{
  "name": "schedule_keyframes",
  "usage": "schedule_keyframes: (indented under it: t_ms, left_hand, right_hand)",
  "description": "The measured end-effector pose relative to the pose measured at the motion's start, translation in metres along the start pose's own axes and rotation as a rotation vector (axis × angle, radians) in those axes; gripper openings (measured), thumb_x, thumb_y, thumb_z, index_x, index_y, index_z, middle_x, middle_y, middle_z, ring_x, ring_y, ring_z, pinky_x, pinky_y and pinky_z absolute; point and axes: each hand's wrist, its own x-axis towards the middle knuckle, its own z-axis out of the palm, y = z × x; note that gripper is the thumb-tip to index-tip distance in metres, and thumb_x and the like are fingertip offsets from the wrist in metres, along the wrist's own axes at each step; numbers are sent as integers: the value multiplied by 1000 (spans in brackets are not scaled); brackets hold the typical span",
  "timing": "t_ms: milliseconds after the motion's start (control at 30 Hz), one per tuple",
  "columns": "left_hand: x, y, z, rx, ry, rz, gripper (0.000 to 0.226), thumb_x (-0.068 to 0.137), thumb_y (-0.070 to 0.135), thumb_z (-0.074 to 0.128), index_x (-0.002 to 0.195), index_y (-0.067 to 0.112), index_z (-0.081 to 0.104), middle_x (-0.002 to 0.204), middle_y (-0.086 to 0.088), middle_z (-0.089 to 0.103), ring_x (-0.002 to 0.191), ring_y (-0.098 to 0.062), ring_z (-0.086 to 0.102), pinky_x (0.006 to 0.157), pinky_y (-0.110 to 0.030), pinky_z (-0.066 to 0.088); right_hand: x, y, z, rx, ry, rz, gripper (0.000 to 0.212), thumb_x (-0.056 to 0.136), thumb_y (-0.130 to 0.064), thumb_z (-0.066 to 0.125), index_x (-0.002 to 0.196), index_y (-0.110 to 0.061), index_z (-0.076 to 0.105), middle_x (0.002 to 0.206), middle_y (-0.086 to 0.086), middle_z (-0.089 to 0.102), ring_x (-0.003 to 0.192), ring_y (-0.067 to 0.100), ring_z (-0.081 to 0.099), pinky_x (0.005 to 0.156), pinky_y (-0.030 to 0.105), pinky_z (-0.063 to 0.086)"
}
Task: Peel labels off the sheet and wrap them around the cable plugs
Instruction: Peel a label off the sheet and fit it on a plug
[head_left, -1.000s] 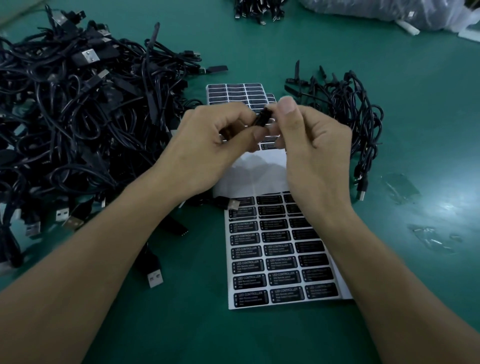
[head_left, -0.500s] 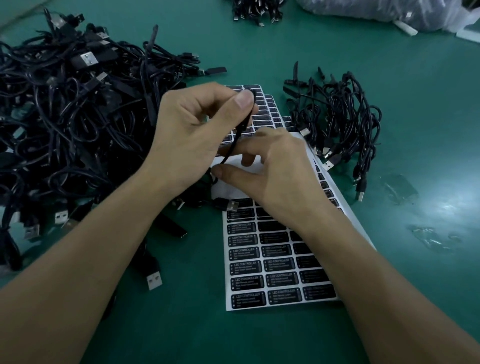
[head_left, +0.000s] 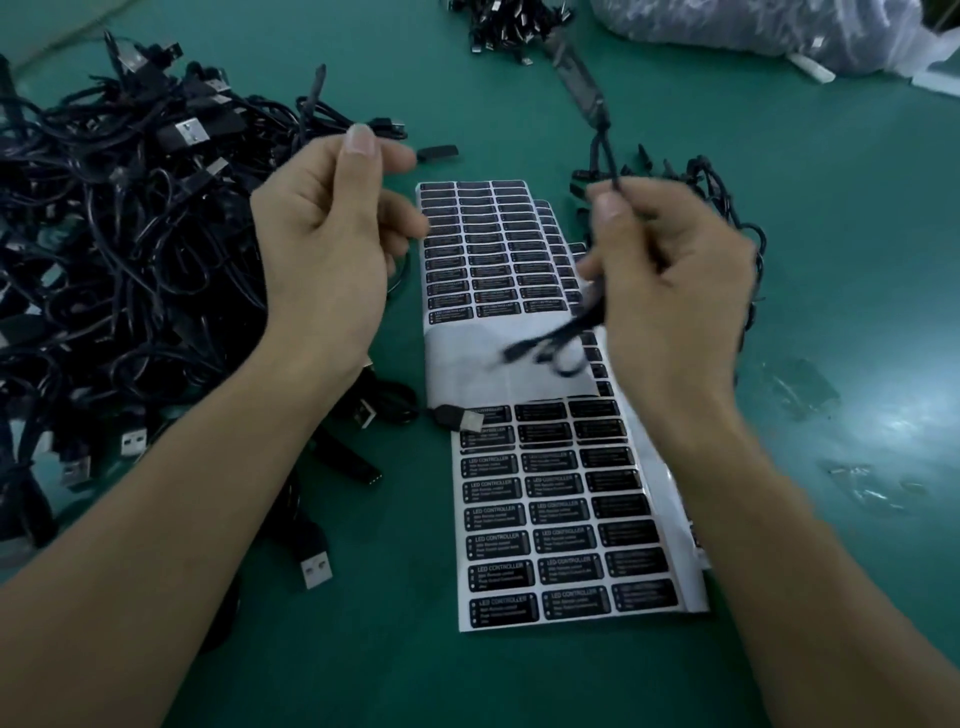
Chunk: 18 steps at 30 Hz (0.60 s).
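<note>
Two label sheets lie in the middle of the green table, a near sheet (head_left: 561, 519) and a far sheet (head_left: 488, 244), both filled with black "LED CONTROLLER" labels. A bare white strip (head_left: 483, 364) lies between them where labels are gone. My right hand (head_left: 675, 291) grips a thin black cable (head_left: 605, 156), motion-blurred, its lower end swinging over the white strip. My left hand (head_left: 332, 234) hovers left of the far sheet, fingers loosely curled and thumb up, holding nothing. A loose USB plug (head_left: 460, 417) rests on the near sheet's top left corner.
A big tangle of black USB cables (head_left: 130, 234) fills the left side. A smaller cable heap (head_left: 727, 208) lies behind my right hand. More plugs (head_left: 498, 26) and a plastic bag (head_left: 753, 31) sit at the far edge. Clear film scraps (head_left: 800, 384) lie right.
My hands have moved apart. My left hand has let go of the cable and lifted away to the left; my right hand now grips it and swings it to the right.
</note>
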Motion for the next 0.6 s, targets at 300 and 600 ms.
schedule_keyframes:
  t_ms: [300, 600]
  left_hand:
    - [-12, -2, -1, 923, -317, 231, 22, 96, 47, 57, 97, 31, 72, 90, 13, 70, 92, -18, 64, 74, -36, 51]
    - [-11, -5, 0, 1213, -764, 228, 87, 71, 90, 28, 132, 37, 61, 136, 15, 61, 129, -17, 47, 100, -41, 32]
  right_hand:
    - [30, 24, -49, -359, 266, 186, 38, 95, -38, 61, 127, -19, 68, 94, -8, 69, 84, 1, 62, 87, 6, 41]
    - [18, 17, -41, -663, 222, -9, 41, 89, -26, 67, 130, -22, 65, 142, 9, 46, 129, 27, 40, 100, 14, 23]
